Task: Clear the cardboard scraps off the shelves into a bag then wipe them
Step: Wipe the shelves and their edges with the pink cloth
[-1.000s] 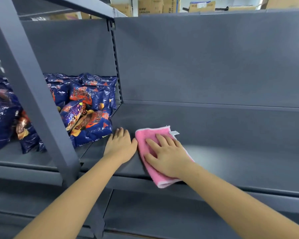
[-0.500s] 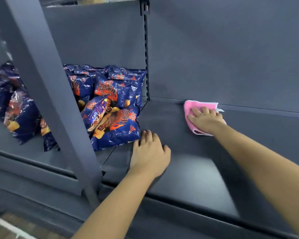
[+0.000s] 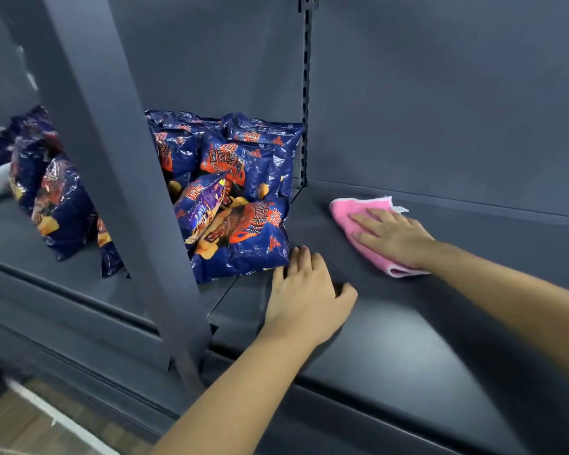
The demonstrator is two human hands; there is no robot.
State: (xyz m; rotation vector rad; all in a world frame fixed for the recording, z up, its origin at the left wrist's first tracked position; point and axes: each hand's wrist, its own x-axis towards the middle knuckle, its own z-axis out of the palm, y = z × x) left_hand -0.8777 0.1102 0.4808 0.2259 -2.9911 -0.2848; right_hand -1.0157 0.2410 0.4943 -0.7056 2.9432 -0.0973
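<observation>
A pink cloth (image 3: 352, 213) lies flat on the dark grey shelf (image 3: 408, 339), toward its back. My right hand (image 3: 391, 236) presses on the cloth with straight fingers spread over it. My left hand (image 3: 306, 297) rests palm down on the bare shelf near the front left, fingers straight, its fingertips just short of the snack bags. No cardboard scraps show on this shelf.
Several blue snack bags (image 3: 243, 205) are piled on the adjoining shelf to the left, spilling up to the joint. A slanted grey upright post (image 3: 125, 178) crosses in front of them. The slotted rear upright (image 3: 306, 93) divides the back panels. Wood-look floor (image 3: 30, 425) shows at the bottom left.
My right hand pushed the cloth from the shelf's front edge to the back, then drew it a little nearer. My left hand stayed planted on the shelf.
</observation>
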